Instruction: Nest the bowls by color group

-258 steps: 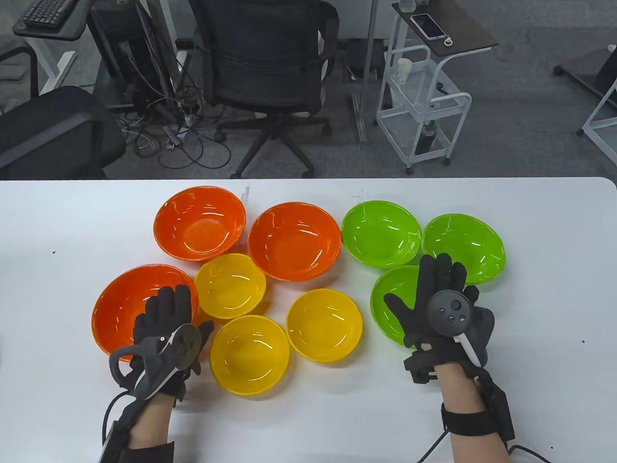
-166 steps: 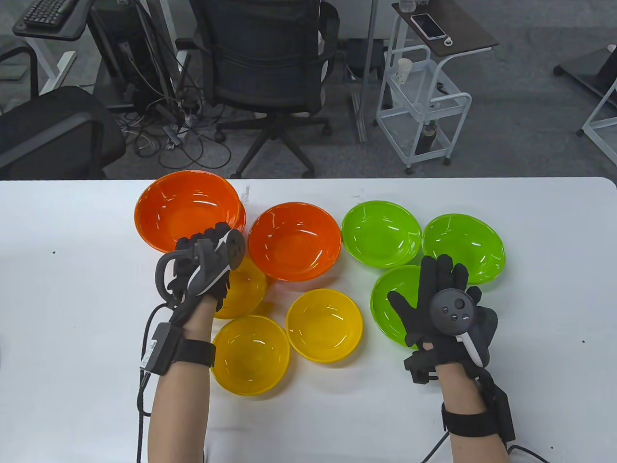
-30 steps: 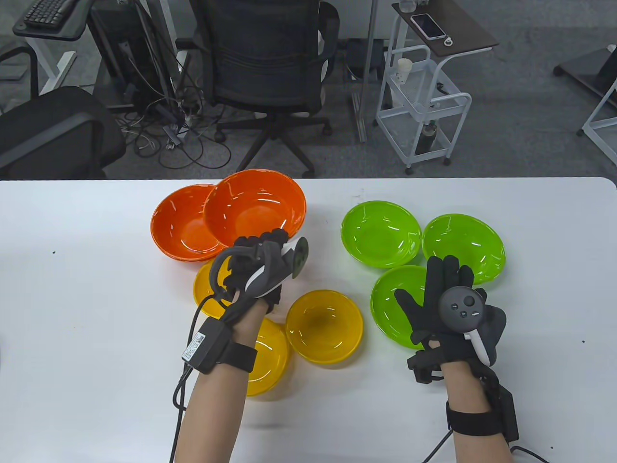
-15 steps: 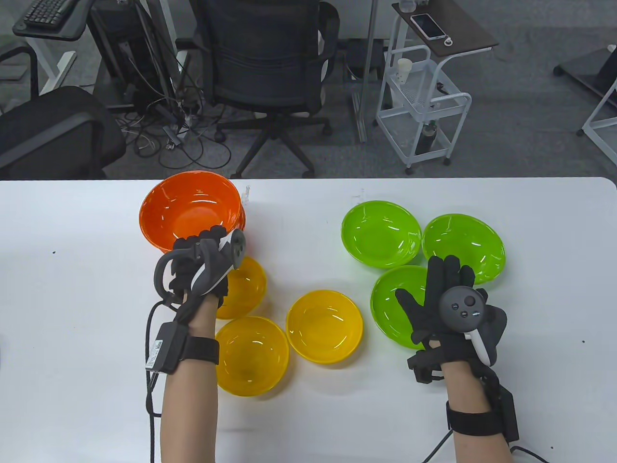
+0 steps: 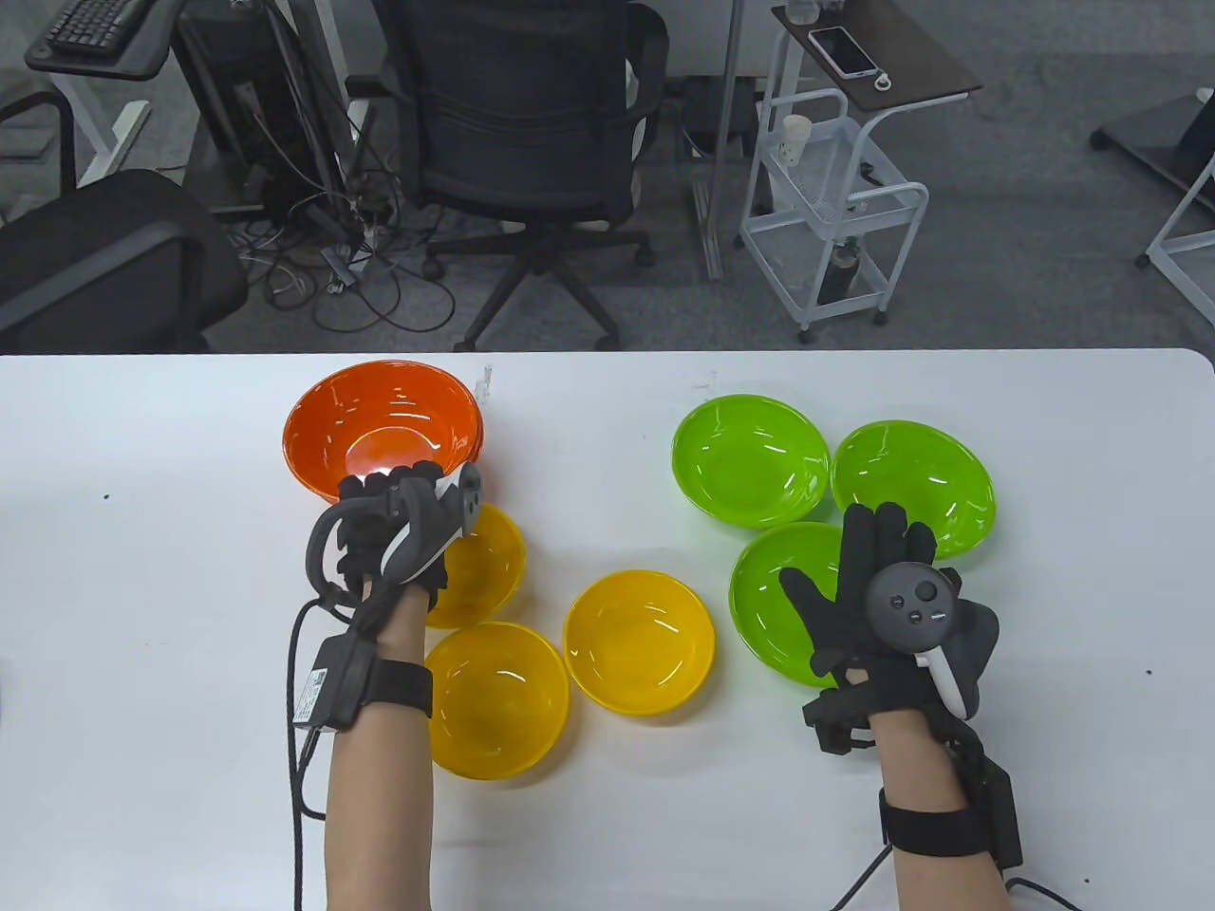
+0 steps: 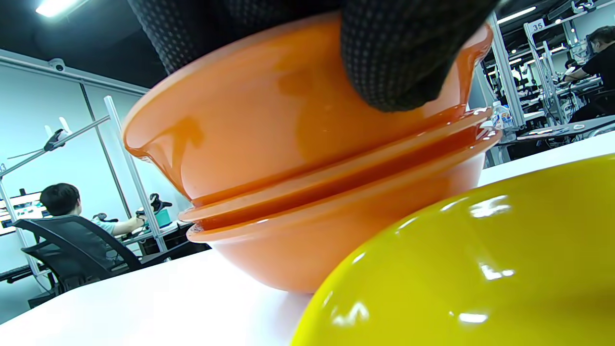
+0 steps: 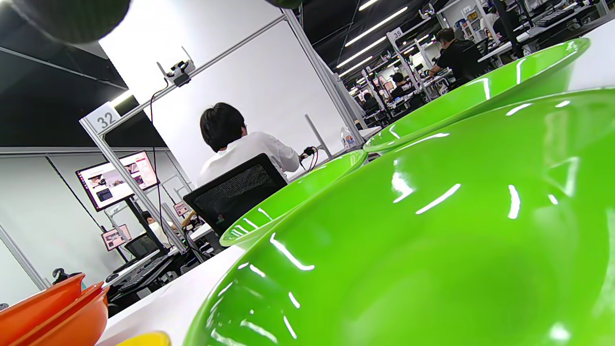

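Three orange bowls (image 5: 384, 427) stand nested at the back left. In the left wrist view the top orange bowl (image 6: 269, 125) sits a little raised in the two below. My left hand (image 5: 391, 482) grips its near rim, with gloved fingers (image 6: 408, 53) on its outer wall. Three yellow bowls lie apart: one (image 5: 486, 567) under my left wrist, one (image 5: 498, 697) near the front, one (image 5: 638, 641) in the middle. Three green bowls (image 5: 750, 460) (image 5: 913, 486) (image 5: 771, 607) lie apart on the right. My right hand (image 5: 869, 569) rests flat and open over the near green bowl (image 7: 432, 240).
The white table (image 5: 142, 588) has bare surface at the left, front and far right. Its far edge runs just behind the orange stack. An office chair (image 5: 532, 123) and a white cart (image 5: 835, 209) stand beyond the table.
My left hand carried the third orange bowl left from the middle and lowered it into the orange stack. My right hand has stayed on the near green bowl.
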Motion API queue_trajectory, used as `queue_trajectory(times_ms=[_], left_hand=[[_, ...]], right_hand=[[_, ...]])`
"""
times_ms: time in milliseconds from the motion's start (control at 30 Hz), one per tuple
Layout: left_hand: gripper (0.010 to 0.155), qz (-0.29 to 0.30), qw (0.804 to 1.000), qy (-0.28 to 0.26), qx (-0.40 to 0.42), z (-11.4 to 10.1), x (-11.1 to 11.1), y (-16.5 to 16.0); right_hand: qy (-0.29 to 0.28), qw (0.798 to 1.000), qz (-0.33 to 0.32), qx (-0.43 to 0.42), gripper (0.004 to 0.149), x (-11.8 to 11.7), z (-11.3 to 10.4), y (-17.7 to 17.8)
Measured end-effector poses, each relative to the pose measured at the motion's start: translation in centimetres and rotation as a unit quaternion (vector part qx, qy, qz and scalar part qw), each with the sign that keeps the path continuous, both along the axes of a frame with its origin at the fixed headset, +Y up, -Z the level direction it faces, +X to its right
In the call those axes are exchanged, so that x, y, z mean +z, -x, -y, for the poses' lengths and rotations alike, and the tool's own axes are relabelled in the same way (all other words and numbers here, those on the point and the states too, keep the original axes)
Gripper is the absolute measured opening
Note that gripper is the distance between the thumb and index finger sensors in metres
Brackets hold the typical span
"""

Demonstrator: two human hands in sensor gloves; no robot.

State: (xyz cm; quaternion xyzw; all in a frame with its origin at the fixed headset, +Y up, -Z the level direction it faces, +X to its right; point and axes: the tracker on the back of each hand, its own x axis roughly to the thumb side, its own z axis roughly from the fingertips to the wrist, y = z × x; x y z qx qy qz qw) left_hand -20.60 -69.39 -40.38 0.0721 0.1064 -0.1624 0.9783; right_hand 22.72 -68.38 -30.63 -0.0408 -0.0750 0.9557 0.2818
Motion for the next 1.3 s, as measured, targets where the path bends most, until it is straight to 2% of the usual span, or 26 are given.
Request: queue_trajectory(times_ms=[367, 500, 800, 1133, 1300], left_hand=[[0.048, -0.005, 1.000, 0.008, 0.006, 0.4, 0.0, 0.3], [0.050, -0.015, 0.999, 0.035, 0.018, 0.5, 0.1, 0.6], [0.051, -0.010, 0.999, 0.032, 0.031, -0.3, 1.2, 1.3], [0.054, 0.021, 0.997, 0.010, 0.080, -1.4, 4.4, 2.1], [0.057, 0.033, 0.998, 0.009, 0.050, -1.1, 6.7, 2.5]], right_hand=[[0.000, 1.000, -0.001, 0.004, 0.092, 0.0, 0.0, 0.0], [0.000, 1.000, -0.001, 0.004, 0.092, 0.0, 0.0, 0.1], [0.001, 1.000, -0.005, 0.005, 0.092, 0.0, 0.0, 0.2], [0.003, 1.000, -0.009, 0.008, 0.092, 0.0, 0.0, 0.3], [0.016, 0.998, -0.026, 0.054, 0.094, 0.2, 0.2, 1.5]])
